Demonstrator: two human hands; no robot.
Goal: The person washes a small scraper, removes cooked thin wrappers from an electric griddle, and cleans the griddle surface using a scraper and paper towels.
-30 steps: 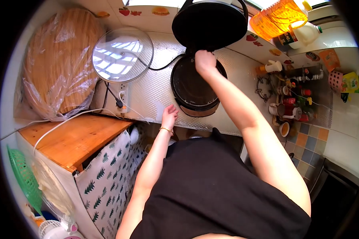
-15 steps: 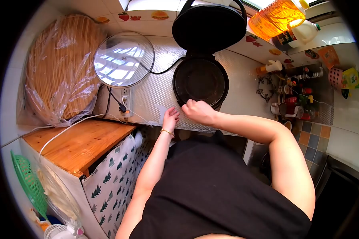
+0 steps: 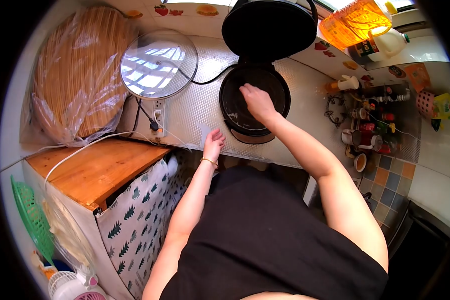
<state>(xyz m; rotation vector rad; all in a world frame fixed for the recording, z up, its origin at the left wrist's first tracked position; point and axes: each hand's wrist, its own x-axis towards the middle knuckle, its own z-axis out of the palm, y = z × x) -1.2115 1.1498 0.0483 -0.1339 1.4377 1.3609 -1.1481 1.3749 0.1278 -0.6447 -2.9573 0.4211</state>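
Note:
My right hand (image 3: 259, 104) reaches into the round black pan of an electric griddle (image 3: 228, 116), its fingers bent down and pressed together. What they hold, if anything, is hidden beneath them. The griddle's black lid (image 3: 270, 30) stands raised at the back. Near the counter's front edge, my left hand (image 3: 214, 144), with a bracelet at the wrist, has its fingers loosely curled and apart. A pale, flat, pointed piece (image 3: 205, 131) shows right beside these fingers; I cannot tell whether they touch it.
Left of the griddle are a glass lid (image 3: 159, 64), a power strip (image 3: 158, 120) with cords, and a large wooden board (image 3: 82, 75) in plastic wrap. An oil bottle (image 3: 355, 22) stands at the upper right, above several jars (image 3: 367, 125). A wooden cabinet (image 3: 100, 167) is at left.
My right hand has moved from the griddle's front rim forward into the pan. My left hand stays almost where it was. The whole view has shifted slightly.

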